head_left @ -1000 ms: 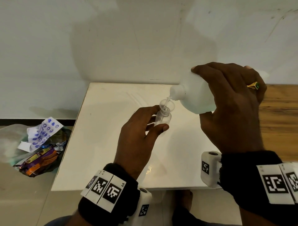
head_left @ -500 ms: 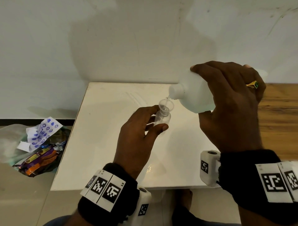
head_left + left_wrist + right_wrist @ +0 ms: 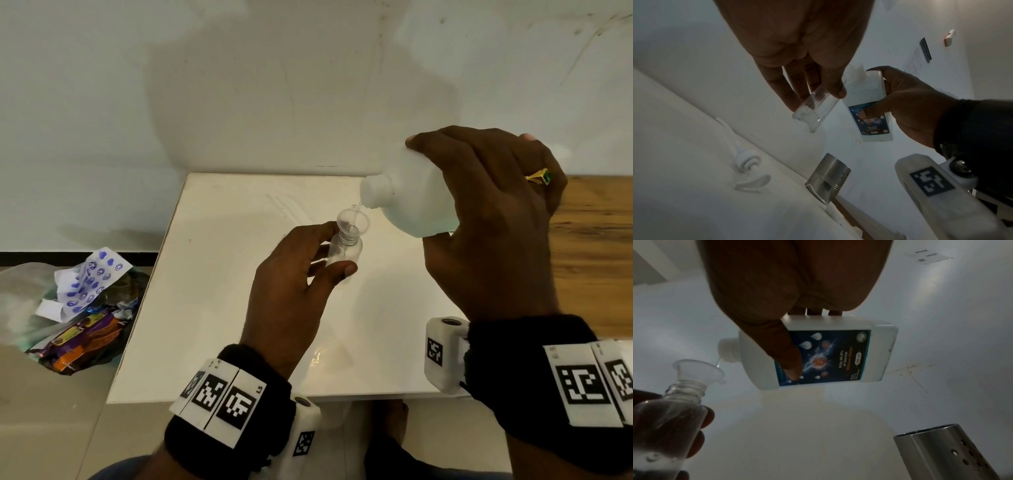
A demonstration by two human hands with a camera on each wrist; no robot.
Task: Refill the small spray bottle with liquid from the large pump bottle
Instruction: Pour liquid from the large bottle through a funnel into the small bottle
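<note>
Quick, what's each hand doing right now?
Left hand: closed round the small bottle, funnel on top.
Right hand: closed round the big bottle, tipped and pouring.

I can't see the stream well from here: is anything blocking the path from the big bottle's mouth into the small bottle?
Nothing visible blocks it. A clear funnel sits in the small bottle's neck, and the big bottle's open mouth is tipped just above the funnel's rim, a thin stream falling in. The left hand grips lower, clear of the neck.
</note>
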